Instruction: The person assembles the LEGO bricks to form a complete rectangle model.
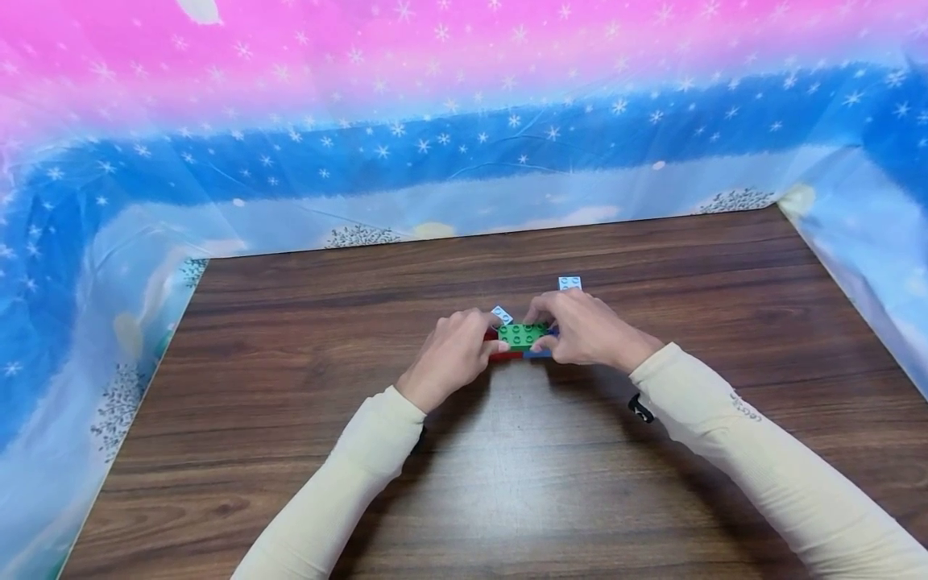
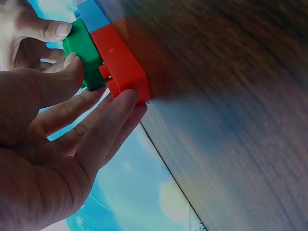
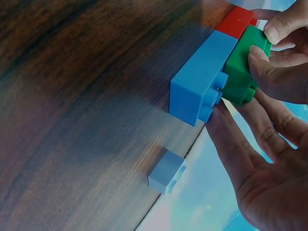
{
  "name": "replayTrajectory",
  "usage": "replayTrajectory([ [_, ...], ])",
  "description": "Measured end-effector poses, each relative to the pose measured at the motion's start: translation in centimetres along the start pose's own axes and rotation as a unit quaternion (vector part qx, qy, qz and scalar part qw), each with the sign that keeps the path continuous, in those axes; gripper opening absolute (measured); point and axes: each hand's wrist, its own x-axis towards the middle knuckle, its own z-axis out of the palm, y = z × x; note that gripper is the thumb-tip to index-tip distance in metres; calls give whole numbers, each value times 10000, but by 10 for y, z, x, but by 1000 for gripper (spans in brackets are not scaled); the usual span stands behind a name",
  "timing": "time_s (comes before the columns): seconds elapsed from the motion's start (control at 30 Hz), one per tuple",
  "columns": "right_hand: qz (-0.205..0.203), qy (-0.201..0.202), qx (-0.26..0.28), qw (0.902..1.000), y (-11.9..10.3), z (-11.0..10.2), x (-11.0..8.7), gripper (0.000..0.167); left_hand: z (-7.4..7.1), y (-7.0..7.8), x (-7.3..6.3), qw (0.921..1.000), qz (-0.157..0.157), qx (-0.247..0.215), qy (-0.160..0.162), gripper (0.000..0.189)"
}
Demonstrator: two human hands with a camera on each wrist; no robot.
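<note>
Your left hand (image 1: pixel 451 345) and right hand (image 1: pixel 586 329) are both partly closed, pinching the green block (image 1: pixel 518 335) near its two ends. It sits between your hands, over the red block (image 2: pixel 118 60) and the blue block (image 3: pixel 199 77), which lie end to end on the table (image 1: pixel 290 362). I can't quite tell if it is all the way down.

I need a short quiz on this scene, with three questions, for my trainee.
1. What colour is the upper brick, held by the left hand and the right hand?
2. True or false: only one pale brick is in view.
3. Beneath the upper brick are: A) yellow bricks; B) a red brick and a blue brick; C) black bricks.

Key: 1. Green. 2. False; two pale bricks show. 3. B.
</note>
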Motion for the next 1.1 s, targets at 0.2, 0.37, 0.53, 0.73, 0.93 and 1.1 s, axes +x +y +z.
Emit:
replayTrajectory([
  [0.2,8,-1,-58,10000,-1,-1,2,25,-2,1,0,10000,1,75,14,38],
  [0.37,-23,37,-64,10000,-2,-1,1,24,-2,-1,0,10000,40,4,82,37],
  [0.53,-186,-96,4,9998,0,-3,-2,26,-1,-2,-2,9998,92,-125,101,36],
  [0.73,-357,-212,45,9991,4,-9,-2,32,0,-3,-2,9996,153,-135,193,35],
  [0.93,-227,17,124,9997,15,-22,-3,38,1,-2,-2,9997,102,-138,155,36],
  [1.1,74,196,114,9997,27,-32,-5,35,1,0,-4,9999,40,-24,146,37],
])
